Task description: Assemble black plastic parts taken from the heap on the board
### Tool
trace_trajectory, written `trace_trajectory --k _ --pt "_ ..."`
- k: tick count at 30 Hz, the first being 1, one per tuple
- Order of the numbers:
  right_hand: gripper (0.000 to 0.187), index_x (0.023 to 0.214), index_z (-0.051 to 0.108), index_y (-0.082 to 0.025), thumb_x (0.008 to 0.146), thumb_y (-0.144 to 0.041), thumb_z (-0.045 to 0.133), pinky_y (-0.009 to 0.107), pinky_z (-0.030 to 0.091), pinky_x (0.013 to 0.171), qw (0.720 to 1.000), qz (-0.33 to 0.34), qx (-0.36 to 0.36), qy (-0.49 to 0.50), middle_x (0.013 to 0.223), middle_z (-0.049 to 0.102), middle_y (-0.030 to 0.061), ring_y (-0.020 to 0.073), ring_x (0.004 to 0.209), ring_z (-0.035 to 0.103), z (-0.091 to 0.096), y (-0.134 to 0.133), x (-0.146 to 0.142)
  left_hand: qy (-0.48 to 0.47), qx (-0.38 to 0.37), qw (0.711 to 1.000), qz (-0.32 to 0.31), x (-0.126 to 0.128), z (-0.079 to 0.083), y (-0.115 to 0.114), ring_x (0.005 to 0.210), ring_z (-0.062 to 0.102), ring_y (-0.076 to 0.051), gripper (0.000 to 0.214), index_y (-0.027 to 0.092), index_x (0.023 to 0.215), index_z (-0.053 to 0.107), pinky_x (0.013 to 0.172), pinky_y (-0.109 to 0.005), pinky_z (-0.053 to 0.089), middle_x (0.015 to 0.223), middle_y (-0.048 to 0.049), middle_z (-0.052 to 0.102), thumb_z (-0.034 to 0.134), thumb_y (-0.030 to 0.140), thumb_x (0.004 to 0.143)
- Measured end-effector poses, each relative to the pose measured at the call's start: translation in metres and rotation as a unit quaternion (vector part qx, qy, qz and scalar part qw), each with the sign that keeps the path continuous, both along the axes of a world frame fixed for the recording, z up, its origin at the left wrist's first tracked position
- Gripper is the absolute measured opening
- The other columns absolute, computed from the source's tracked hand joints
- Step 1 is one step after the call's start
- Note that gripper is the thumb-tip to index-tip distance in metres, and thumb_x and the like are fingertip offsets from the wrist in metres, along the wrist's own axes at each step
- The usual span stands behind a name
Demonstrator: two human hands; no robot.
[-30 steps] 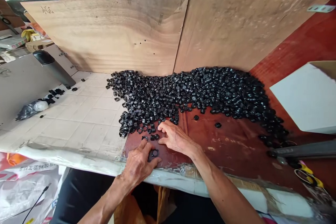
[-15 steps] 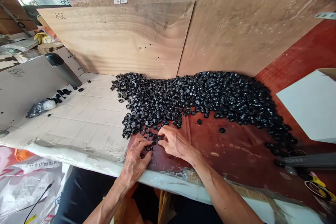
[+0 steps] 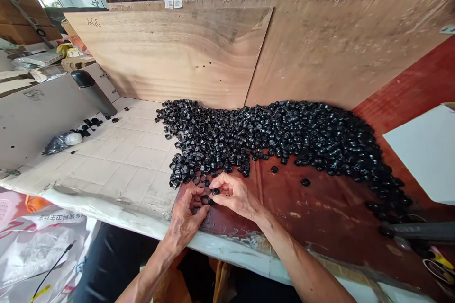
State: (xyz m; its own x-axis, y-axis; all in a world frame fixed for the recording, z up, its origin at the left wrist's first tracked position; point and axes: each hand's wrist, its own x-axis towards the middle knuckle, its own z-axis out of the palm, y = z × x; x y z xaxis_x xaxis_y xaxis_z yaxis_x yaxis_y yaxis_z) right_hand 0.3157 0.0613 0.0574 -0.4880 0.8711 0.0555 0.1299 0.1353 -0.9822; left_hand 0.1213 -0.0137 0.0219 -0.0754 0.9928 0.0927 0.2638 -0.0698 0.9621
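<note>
black plastic rings (image 3: 270,142) lie in a wide heap on a red board (image 3: 320,203) against a plywood sheet (image 3: 170,52). at the heap's near edge, the curled left hand (image 3: 185,218) pinches one ring (image 3: 205,200), while the right hand (image 3: 232,194) closes its fingertips on another ring (image 3: 215,191) just beside it.

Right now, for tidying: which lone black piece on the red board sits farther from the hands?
The piece further right; the other lone piece sits nearer the heap.
</note>
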Motion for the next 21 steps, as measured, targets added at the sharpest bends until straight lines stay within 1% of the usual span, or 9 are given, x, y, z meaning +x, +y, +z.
trace_trajectory --k 2,4,6,9,11,13,16,19,21 --pt "0.013 0.087 0.067 -0.019 0.074 -0.020 0.072 0.029 0.051 0.077 1.000 -0.006 0.021 0.005 0.099 0.071 0.0031 0.0172 0.085 0.065 0.001 0.000 -0.002 -0.001 0.002 1.000 0.004 0.001 0.002 0.000 0.089 0.077 -0.020 0.032 0.021 0.114 0.063 0.080 -0.035 0.064 0.100 -0.0043 0.077 0.073 0.027 0.084" --pt "0.011 0.083 0.068 -0.020 0.073 -0.019 0.072 0.028 0.050 0.074 0.999 -0.007 0.034 -0.013 0.093 0.069 0.0017 0.0163 0.080 0.061 0.002 -0.001 -0.003 -0.001 0.001 1.000 0.011 0.001 0.002 -0.001 0.087 0.076 -0.020 0.032 0.021 0.114 0.063 0.079 -0.035 0.064 0.101 -0.0043 0.078 0.074 0.026 0.084" --pt "0.013 0.086 0.069 -0.020 0.074 -0.020 0.073 0.027 0.049 0.070 1.000 0.003 0.019 -0.024 0.087 0.067 0.0002 0.0151 0.074 0.058 0.005 -0.002 -0.004 -0.008 -0.007 1.000 0.010 0.001 0.003 -0.002 0.086 0.077 -0.020 0.033 0.021 0.114 0.062 0.080 -0.036 0.065 0.101 -0.0045 0.077 0.075 0.026 0.084" --pt "0.015 0.089 0.070 -0.020 0.075 -0.018 0.071 0.026 0.049 0.068 0.999 0.025 -0.005 -0.023 0.083 0.066 -0.0008 0.0147 0.071 0.059 0.007 -0.005 -0.006 -0.023 -0.015 1.000 -0.007 0.001 0.002 -0.003 0.094 0.077 -0.020 0.032 0.021 0.114 0.062 0.089 -0.039 0.064 0.108 -0.0054 0.076 0.075 0.026 0.086" --pt "0.013 0.087 0.070 -0.020 0.075 -0.016 0.069 0.026 0.048 0.067 0.999 0.029 0.011 -0.041 0.080 0.065 -0.0014 0.0145 0.070 0.059 0.009 -0.007 -0.006 -0.035 -0.011 0.999 -0.006 0.001 0.002 -0.003 0.097 0.077 -0.021 0.032 0.022 0.114 0.061 0.092 -0.039 0.063 0.111 -0.0056 0.075 0.075 0.026 0.086" --pt "0.012 0.087 0.071 -0.020 0.077 -0.015 0.069 0.025 0.047 0.066 0.998 0.030 0.026 -0.058 0.077 0.064 -0.0022 0.0143 0.069 0.057 0.010 -0.008 -0.006 -0.053 -0.006 0.999 -0.001 0.001 0.002 -0.003 0.097 0.077 -0.021 0.033 0.022 0.115 0.061 0.091 -0.038 0.063 0.111 -0.0056 0.075 0.076 0.027 0.086" --pt "0.017 0.093 0.073 -0.021 0.079 -0.013 0.068 0.026 0.049 0.068 0.996 0.044 0.041 -0.060 0.084 0.065 -0.0010 0.0143 0.071 0.059 0.012 -0.009 -0.005 -0.079 -0.003 0.997 -0.016 0.001 0.003 -0.004 0.098 0.077 -0.021 0.032 0.021 0.115 0.061 0.091 -0.038 0.063 0.110 -0.0060 0.076 0.075 0.028 0.088" --pt "0.022 0.098 0.076 -0.021 0.081 -0.012 0.065 0.027 0.050 0.072 0.994 0.064 0.071 -0.056 0.097 0.067 0.0023 0.0149 0.077 0.061 0.013 -0.009 -0.005 -0.062 0.000 0.998 -0.016 0.001 0.006 -0.005 0.094 0.077 -0.021 0.030 0.021 0.114 0.063 0.088 -0.037 0.063 0.107 -0.0052 0.077 0.075 0.031 0.089" --pt "0.023 0.097 0.076 -0.021 0.081 -0.011 0.064 0.027 0.050 0.072 0.993 0.069 0.085 -0.054 0.098 0.066 0.0030 0.0149 0.077 0.061 0.013 -0.009 -0.004 -0.053 -0.002 0.999 -0.010 0.001 0.008 -0.005 0.089 0.077 -0.021 0.028 0.021 0.112 0.065 0.085 -0.037 0.064 0.103 -0.0042 0.077 0.075 0.034 0.088"
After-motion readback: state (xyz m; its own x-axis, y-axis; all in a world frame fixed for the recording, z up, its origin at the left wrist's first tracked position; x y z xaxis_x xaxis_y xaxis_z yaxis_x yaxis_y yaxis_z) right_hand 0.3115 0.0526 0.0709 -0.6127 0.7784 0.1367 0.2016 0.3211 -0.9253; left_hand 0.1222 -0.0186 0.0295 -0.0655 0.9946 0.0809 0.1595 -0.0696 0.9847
